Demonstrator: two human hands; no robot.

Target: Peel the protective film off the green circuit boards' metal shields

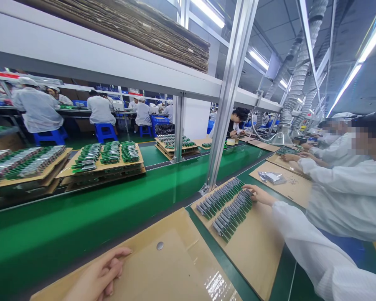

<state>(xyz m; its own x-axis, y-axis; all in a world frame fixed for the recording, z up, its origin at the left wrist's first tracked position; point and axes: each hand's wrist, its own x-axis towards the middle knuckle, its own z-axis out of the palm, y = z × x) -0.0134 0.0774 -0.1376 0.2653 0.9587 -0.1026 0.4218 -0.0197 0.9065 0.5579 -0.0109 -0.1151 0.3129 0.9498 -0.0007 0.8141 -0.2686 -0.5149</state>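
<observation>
My right hand [259,195] reaches out to the far end of the nearer row of green circuit boards [232,215] with grey metal parts. Its thumb and fingers close on the endmost board, though the fingertips are partly hidden. A second row of boards [219,197] stands alongside, and both rows rest on a cardboard sheet [260,251]. At the lower left, my left hand [100,271] lies over another cardboard sheet [150,276], index finger stretched out and the other fingers loosely bent, holding nothing. A small round silver disc [160,246] lies on that sheet.
A green conveyor belt [113,196] runs beyond the cardboard, with stacked board trays [103,161] on its far side. A metal post [228,96] rises beside the boards. Co-workers sit at right; a silver bag [272,177] lies on cardboard before the nearest person [347,188].
</observation>
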